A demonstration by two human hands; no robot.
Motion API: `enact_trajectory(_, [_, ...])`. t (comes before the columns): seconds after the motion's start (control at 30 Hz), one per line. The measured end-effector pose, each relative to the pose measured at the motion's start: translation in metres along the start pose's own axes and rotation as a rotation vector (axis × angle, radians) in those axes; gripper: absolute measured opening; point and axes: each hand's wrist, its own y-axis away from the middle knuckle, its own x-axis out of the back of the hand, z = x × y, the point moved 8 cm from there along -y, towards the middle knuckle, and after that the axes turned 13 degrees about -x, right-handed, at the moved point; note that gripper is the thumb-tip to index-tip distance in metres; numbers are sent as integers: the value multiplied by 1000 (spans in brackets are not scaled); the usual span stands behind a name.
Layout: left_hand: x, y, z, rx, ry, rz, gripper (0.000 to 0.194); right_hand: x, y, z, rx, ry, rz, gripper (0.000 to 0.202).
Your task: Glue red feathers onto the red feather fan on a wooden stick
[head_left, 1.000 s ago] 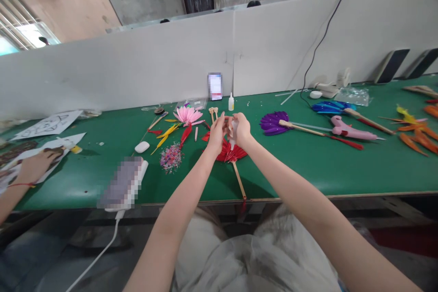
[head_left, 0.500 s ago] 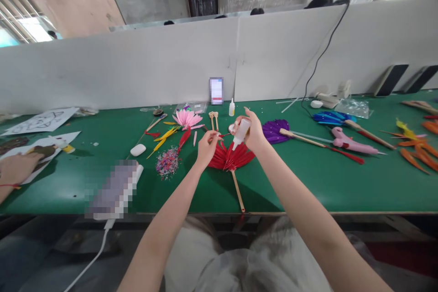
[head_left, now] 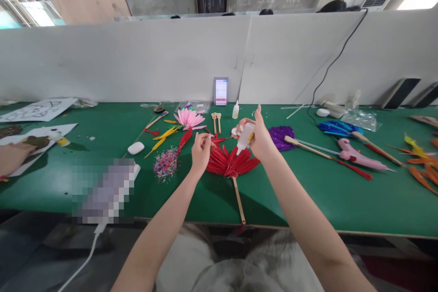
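My right hand [head_left: 262, 139] is wrapped round a translucent glue bottle [head_left: 246, 137], its nozzle tilted down towards the red feather fan. To the left, the fingers of my left hand [head_left: 201, 153] are pinched at the end of a narrow red feather [head_left: 221, 140], just above the fan. Below both hands, the red feather fan [head_left: 236, 164] lies spread on the green table, its wooden handle [head_left: 239, 200] pointing at me. Two short wooden handles [head_left: 216, 121] lie behind it. A second small glue bottle [head_left: 236, 110] stands upright near the partition.
On the left are a pink feather fan [head_left: 189, 118], yellow feathers [head_left: 164, 137], colourful scraps [head_left: 166, 163], a white case [head_left: 136, 148] and another person's hand [head_left: 13, 159]. A purple fan [head_left: 281, 138], pink glue gun [head_left: 362, 154] and blue fan [head_left: 338, 127] lie right. A phone [head_left: 221, 91] leans on the partition.
The camera view has shifted slightly. My hands have moved a little apart, the left one drawing back leftwards. The glue bottle stays in my right hand, nozzle down.
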Motion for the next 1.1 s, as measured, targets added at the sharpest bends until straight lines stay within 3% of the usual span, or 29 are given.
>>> enact_trajectory(0.4, [-5, 3, -2, 14, 1, -23, 25, -5, 2, 27, -119, 25, 8, 66])
enact_trajectory(0.8, [-3, 1, -10, 23, 9, -13, 26, -3, 11, 24, 11, 132, 8, 42])
enact_trajectory(1.1, [-2, 1, -9, 16, -7, -2, 26, 7, 0, 31, -32, -8, 55, 54])
